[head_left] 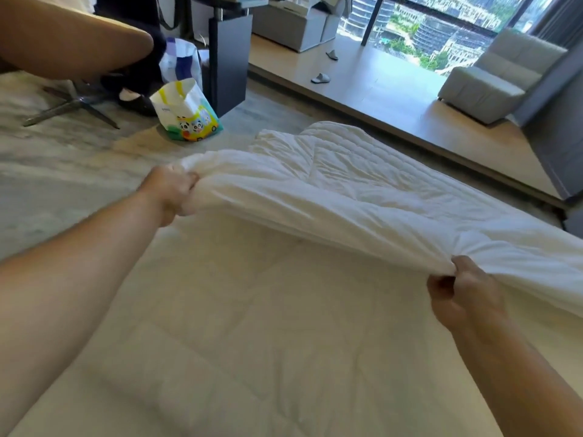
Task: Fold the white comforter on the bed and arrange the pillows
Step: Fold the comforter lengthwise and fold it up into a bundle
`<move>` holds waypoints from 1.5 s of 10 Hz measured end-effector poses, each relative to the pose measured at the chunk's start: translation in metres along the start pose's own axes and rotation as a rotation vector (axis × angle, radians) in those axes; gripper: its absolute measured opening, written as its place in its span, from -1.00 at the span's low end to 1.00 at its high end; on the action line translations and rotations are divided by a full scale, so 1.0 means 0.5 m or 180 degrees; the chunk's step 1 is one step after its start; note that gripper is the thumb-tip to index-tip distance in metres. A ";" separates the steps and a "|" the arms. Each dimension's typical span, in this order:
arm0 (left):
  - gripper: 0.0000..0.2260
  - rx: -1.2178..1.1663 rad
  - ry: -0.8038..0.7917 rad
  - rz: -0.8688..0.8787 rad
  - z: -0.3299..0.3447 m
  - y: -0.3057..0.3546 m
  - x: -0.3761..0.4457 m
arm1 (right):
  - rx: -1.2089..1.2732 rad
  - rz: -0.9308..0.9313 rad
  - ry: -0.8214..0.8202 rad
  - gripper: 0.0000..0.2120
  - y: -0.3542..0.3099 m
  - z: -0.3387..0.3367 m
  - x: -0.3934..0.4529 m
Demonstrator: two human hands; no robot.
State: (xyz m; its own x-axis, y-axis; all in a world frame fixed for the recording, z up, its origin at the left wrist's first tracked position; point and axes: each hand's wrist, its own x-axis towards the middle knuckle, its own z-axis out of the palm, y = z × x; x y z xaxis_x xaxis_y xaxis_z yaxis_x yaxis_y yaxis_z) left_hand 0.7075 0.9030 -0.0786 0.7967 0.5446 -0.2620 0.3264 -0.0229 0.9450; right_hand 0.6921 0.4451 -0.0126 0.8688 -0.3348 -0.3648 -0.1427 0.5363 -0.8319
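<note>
While both arms reach forward over the bed (220,357), the left hand (172,192) and the right hand (463,294) each hold the raised edge of the white comforter (362,197). Fingers (189,181) of the left hand are curled tightly round a bunched corner of the fabric, with the wrist turned so the knuckles face right. Fingers (441,287) of the right hand are likewise clenched on the same edge, the thumb pressing the cloth from above. Between the two grips the edge hangs lifted clear of the bed surface, casting a soft shadow beneath it. Beyond the fingers the comforter lies doubled over itself, its folded mass stretching away toward the far corner of the bed and off to the right of the right hand. Below and nearer than the fingers lies a flat, quilted white layer covering the bed.

Beyond the left hand, on the floor, stands a paper bag (186,111) printed with cartoon pandas; behind it are a checked blue-and-white bag (181,58) and the dark leg of a counter (227,55). Far to the left of the left hand a chair (72,45) with a tan seat stands on a metal star base. Well beyond the right hand a raised wooden platform (378,89) carries two slippers (320,78) and a pale grey armchair (501,77) beside a large window (441,29) overlooking city buildings.
</note>
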 end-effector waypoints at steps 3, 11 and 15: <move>-0.76 0.0072 0.0496 -0.1340 -0.172 -0.153 -0.030 | -0.1278 0.1800 -0.0376 -0.71 0.286 -0.061 -0.131; -0.62 -0.1317 0.0481 -0.1534 -0.051 -0.171 -0.169 | -0.1212 0.2128 -0.0148 -0.83 0.324 -0.125 -0.207; -0.57 -0.1101 0.1573 -0.1148 -0.017 -0.152 -0.187 | 0.0093 0.0769 0.1148 -0.65 0.085 -0.344 -0.132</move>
State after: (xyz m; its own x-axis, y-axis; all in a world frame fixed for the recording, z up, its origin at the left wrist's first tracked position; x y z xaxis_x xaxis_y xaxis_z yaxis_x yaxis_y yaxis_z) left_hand 0.6037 0.8610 -0.1244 0.3179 0.7871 -0.5286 0.2809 0.4543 0.8454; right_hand 0.5475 0.3567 -0.0957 0.5901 -0.4435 -0.6747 -0.3036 0.6524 -0.6944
